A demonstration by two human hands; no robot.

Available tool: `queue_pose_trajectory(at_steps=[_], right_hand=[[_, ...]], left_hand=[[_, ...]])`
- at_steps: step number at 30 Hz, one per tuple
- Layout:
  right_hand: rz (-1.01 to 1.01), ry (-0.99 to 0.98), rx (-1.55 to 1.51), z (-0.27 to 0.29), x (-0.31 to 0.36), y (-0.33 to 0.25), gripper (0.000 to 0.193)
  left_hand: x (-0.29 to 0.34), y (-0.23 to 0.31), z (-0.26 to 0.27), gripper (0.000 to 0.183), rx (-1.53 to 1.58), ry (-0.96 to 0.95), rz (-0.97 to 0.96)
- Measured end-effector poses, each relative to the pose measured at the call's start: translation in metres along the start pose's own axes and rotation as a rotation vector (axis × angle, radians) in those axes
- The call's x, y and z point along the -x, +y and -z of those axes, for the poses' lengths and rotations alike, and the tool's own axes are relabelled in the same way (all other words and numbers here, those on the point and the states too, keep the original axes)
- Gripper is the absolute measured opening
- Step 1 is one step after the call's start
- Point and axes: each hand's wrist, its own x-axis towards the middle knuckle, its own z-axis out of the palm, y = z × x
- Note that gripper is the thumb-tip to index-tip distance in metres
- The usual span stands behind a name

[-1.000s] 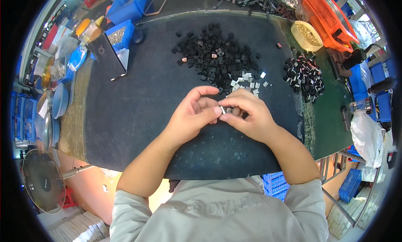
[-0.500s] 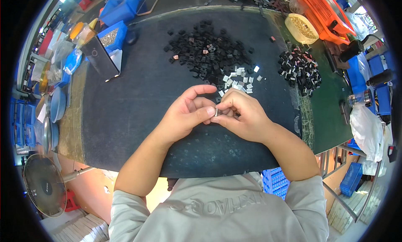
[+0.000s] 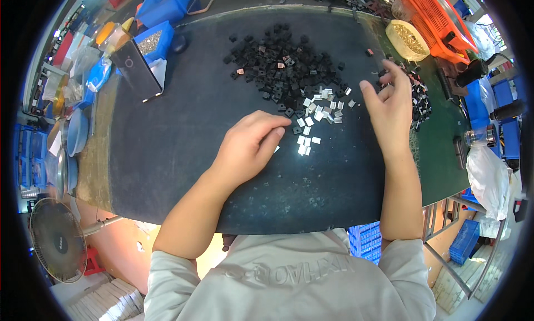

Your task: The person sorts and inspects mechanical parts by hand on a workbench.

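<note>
My left hand is low over the dark mat, its fingers curled and the thumb drawn in near the index finger. Whatever lies inside its fingers is hidden; a small silver sliver shows just below the thumb. A small black block lies just beyond its fingertips. Beside it, small silver metal clips are scattered on the mat. My right hand is open, thumb and fingers apart. It partly covers a pile of black pieces with silver parts at the right. Nothing shows between its fingers.
A large heap of black blocks lies at the far middle. Back right hold a cream tub of small brass-coloured parts and an orange basket. A dark phone-like slab leans near a blue bin at the left.
My hands were together, pinching a small metal piece. They have parted: my right hand moved far right and opened, while the left stays near its place with fingers more curled.
</note>
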Motion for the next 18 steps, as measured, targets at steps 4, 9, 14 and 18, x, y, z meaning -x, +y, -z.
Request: queue_pose_trajectory(at_steps=[4,9,14,18], right_hand=[[0.109,-0.247,-0.135,-0.003,0.003,0.0,0.012],[0.415,-0.682,-0.169,-0.023,0.034,-0.008,0.013],[0.244,-0.73,-0.03,-0.026,0.046,-0.024,0.019],[0.326,-0.717,0.01,-0.022,0.049,-0.024,0.021]], left_hand=[[-0.006,0.006,-0.015,0.018,-0.329,-0.033,-0.141],[-0.005,0.001,-0.019,0.02,-0.336,-0.053,-0.12],[-0.001,0.004,-0.013,0.021,-0.235,-0.08,-0.069],[-0.002,0.002,-0.012,0.023,-0.292,-0.051,-0.068]])
